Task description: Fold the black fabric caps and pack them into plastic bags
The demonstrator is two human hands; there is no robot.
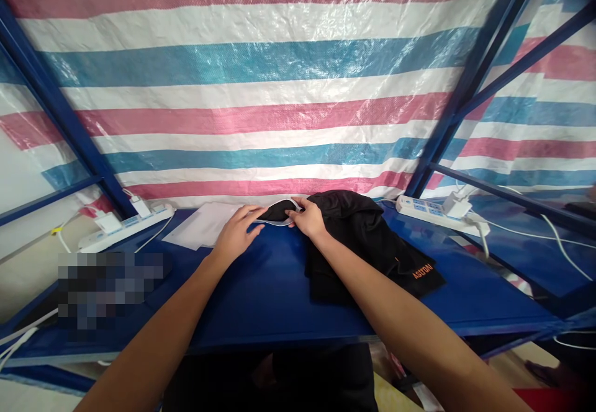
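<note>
At the frame's centre, the right hand (307, 216) pinches a soft, pale-rimmed black pouch (278, 211); the left hand (237, 232), fingers parted, supports its left end, probably for keeping it open.

White glare flecks the bright striped tarpaulin (279, 64), while the blue table (261, 300) lies dimmer. Wide-angle distortion stretches the edges, the top right corner is dark, and pixelation masks the table's left side

Both hands (235, 233) (309, 217) touch a pale-rimmed dark item (278, 211) beside black clothing (358, 232) on a blue table (261, 300).
</note>
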